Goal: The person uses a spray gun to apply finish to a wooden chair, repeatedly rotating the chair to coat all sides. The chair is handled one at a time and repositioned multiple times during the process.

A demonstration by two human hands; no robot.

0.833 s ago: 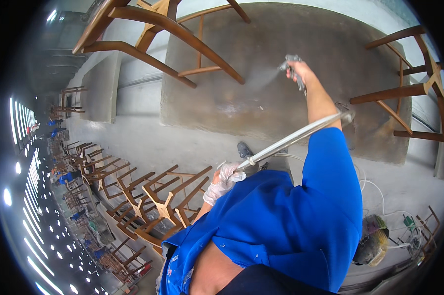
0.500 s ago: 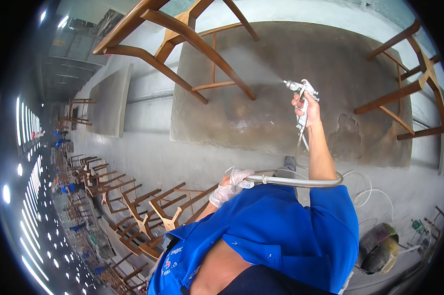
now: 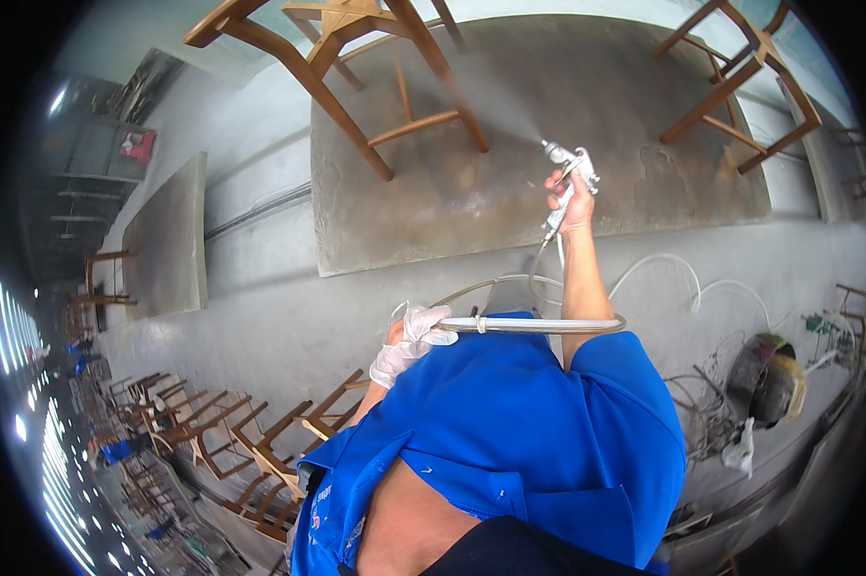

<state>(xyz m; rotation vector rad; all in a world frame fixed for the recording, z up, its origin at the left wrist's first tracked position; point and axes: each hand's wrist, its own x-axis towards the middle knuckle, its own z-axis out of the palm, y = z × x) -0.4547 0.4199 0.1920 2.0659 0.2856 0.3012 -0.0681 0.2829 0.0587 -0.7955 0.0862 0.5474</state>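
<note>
In my right hand (image 3: 575, 204) is a silver spray gun (image 3: 573, 171), its nozzle tipped up and to the left. A fine mist leaves it toward a brown wooden chair frame (image 3: 418, 58) standing on a large dark board (image 3: 548, 86). My left hand (image 3: 406, 344), in a clear plastic glove, is closed around a looped hose (image 3: 538, 325) in front of my blue shirt. That hose passes across my right forearm. A thinner hose runs down from the gun's handle.
Another wooden chair frame (image 3: 740, 82) stands at the board's right end. Rows of chair frames (image 3: 250, 432) fill the lower left. A second board (image 3: 167, 240) lies to the left. At lower right sit a stained round container (image 3: 767, 381) and tangled hoses (image 3: 706, 413) on the floor.
My view has shifted, so the board and both chair frames sit higher in the picture. The spray gun has moved slightly left and up, still misting. Both hands keep their holds.
</note>
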